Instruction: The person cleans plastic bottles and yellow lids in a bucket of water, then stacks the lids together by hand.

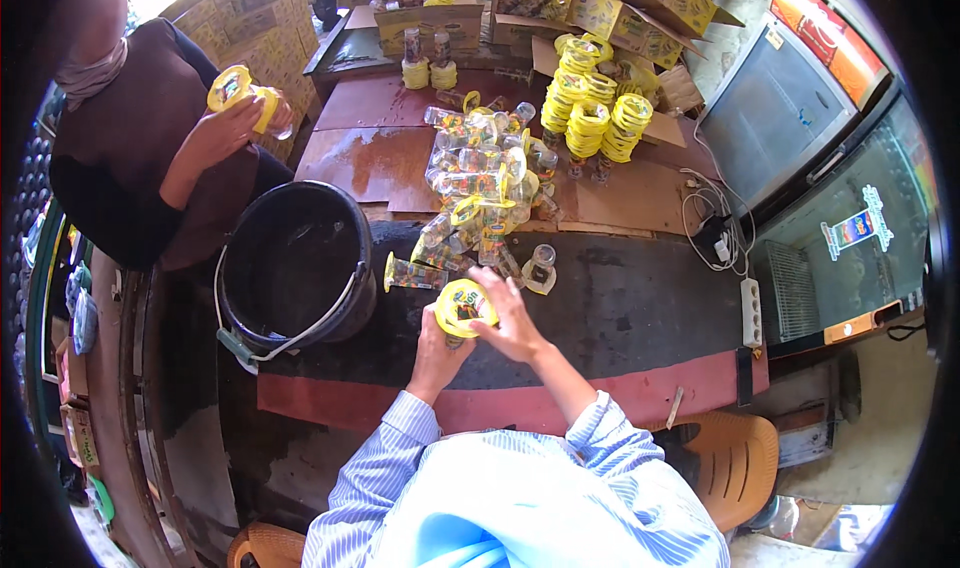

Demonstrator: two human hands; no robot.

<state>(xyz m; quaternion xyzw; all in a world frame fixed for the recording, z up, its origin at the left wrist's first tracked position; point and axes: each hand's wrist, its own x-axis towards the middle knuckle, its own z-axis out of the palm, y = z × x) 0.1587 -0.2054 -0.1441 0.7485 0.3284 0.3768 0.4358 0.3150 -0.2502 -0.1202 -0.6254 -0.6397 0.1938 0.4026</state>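
Note:
My left hand [436,360] is wrapped round a clear plastic cup in front of me. A round yellow lid [466,308] with a printed picture covers its top. My right hand [512,318] curves over the lid's right side, fingers and thumb touching its edge. Just beyond lies a pile of clear cups [470,183] with colourful contents and yellow rims, many on their sides. One cup [415,274] lies left of my hands, and another cup [541,268] stands to the right on a pale, flat rim.
A black bucket [368,298] stands at the left; beyond it a co-worker's hands [225,133] hold yellow-lidded cups. Stacked yellow-lidded cups [588,118] and open cartons [430,30] are at the back. A power strip [751,313] and glass-door fridge [850,228] are at the right.

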